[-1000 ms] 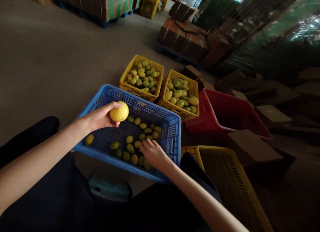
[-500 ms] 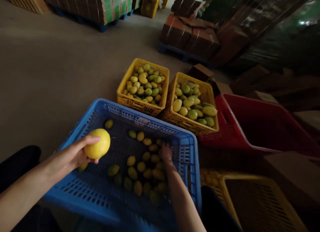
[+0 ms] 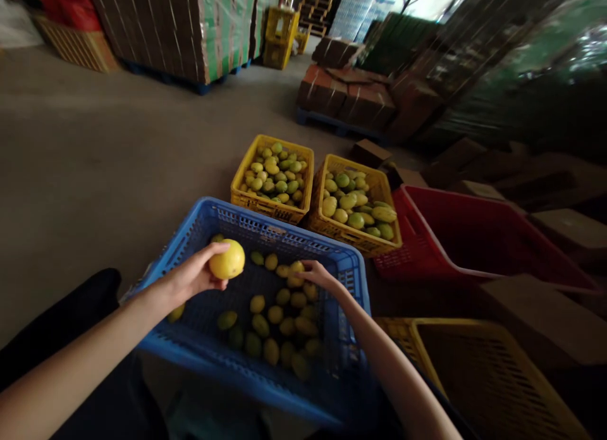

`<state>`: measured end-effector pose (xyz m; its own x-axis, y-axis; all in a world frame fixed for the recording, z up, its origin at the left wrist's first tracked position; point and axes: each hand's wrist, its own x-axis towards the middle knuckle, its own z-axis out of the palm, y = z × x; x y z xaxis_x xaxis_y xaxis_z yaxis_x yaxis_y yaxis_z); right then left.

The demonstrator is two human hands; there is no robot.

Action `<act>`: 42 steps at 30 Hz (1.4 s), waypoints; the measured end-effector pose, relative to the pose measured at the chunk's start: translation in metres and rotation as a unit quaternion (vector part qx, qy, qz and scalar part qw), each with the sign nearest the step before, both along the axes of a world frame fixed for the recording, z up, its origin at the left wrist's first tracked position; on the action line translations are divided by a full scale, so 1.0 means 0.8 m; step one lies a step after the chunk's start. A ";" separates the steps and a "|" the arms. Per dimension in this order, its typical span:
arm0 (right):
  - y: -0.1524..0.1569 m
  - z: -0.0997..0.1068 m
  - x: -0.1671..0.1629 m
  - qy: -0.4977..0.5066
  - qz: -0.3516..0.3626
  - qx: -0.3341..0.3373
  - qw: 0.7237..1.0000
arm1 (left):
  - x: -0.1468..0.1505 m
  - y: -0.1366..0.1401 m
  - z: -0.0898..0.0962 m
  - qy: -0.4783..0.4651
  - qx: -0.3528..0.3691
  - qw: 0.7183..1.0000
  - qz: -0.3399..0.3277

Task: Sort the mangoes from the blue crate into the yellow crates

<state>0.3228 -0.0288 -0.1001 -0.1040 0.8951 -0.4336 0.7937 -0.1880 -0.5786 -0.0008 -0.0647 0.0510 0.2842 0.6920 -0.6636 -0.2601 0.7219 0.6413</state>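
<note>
Over the left half of a blue plastic crate [image 3: 279, 230], my left hand [image 3: 199, 272] is wrapped round a large, bright yellow lemon [image 3: 228, 260]. Inside the crate, near its right end, my right hand [image 3: 322, 277] closes its fingertips on a smaller yellow lemon [image 3: 296, 273]. Several yellow and greenish lemons [image 3: 275, 314] lie loose on the crate's floor, mostly towards the right and the near side. The near right corner of the crate is in shadow.
Two yellow crates full of lemons, a left one [image 3: 271, 210] and a right one [image 3: 353, 236], stand just beyond the blue crate. A red bin [image 3: 393, 263] and another yellow crate [image 3: 446, 323] sit to the right. Cartons on a blue pallet [image 3: 341, 125] are farther back.
My right hand has risen from the crate's floor and moved slightly up with a lemon in its fingers. My left hand, still round its lemon, has shifted right. The view has tilted up.
</note>
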 end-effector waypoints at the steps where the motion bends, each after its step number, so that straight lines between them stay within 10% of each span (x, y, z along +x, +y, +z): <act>1: -0.003 0.026 -0.020 0.042 -0.008 0.016 0.999 | 0.001 -0.003 -0.001 -0.015 0.018 1.000 -0.013; 3: -0.016 0.081 -0.063 0.183 -0.054 0.033 0.981 | 0.006 -0.012 -0.001 -0.042 0.068 0.996 -0.035; 6: -0.059 0.161 -0.114 0.457 -0.107 -0.020 0.883 | 0.015 -0.028 0.007 -0.070 0.171 0.982 -0.044; 10: -0.128 0.225 -0.141 0.550 -0.114 0.030 0.827 | 0.020 -0.047 0.024 -0.031 0.383 0.921 -0.061; 15: -0.162 0.225 -0.137 0.432 -0.125 0.204 0.869 | 0.017 -0.059 0.031 0.080 0.588 0.797 -0.109; 24: -0.138 0.178 -0.124 0.260 -0.020 0.336 0.905 | 0.008 -0.054 0.020 0.218 0.657 0.707 -0.147; 36: -0.160 0.176 -0.108 0.157 0.024 0.350 0.923 | 0.007 -0.049 0.016 0.230 0.592 0.740 -0.222; 42: -0.168 0.174 -0.126 0.416 -0.130 0.152 0.887 | 0.020 -0.049 0.004 0.074 0.289 0.921 -0.252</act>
